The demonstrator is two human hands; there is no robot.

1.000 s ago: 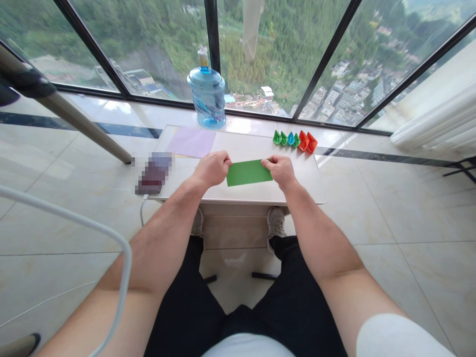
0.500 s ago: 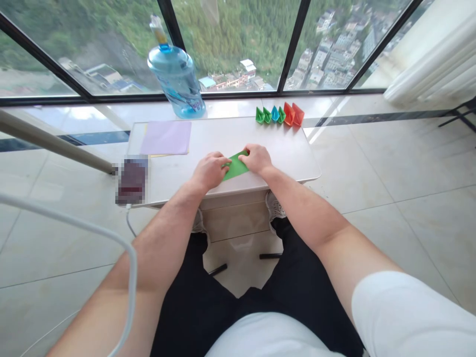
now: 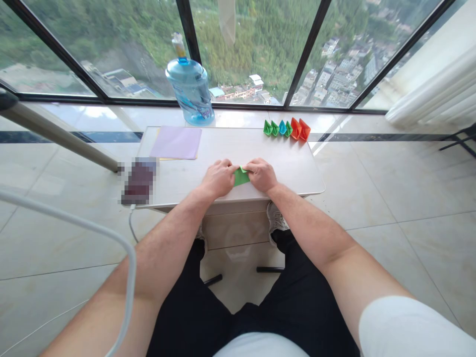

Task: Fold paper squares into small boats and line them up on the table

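Between my hands, near the front edge of the white table [image 3: 182, 183], lies a piece of green paper [image 3: 241, 178]. A corner of its upper edge is folded up at the fingertips. My left hand [image 3: 220, 177] is closed on the left side of the paper, its index finger reaching the raised fold. On the other side my right hand [image 3: 262, 174] pinches the top right part of the sheet. The fingers of both hands cover the paper's side edges.
Folded paper boats [image 3: 286, 130] in green, blue and orange stand in a row at the table's back right. Purple paper sheets [image 3: 176, 143] lie at the back left. A phone-like blurred object [image 3: 138, 182] with a cable is at the left edge. Behind stands a water jug [image 3: 191, 91].
The green paper has gone from a flat slanted strip to one with a raised fold at its top. My hands have drawn closer together, and the camera view has shifted slightly.
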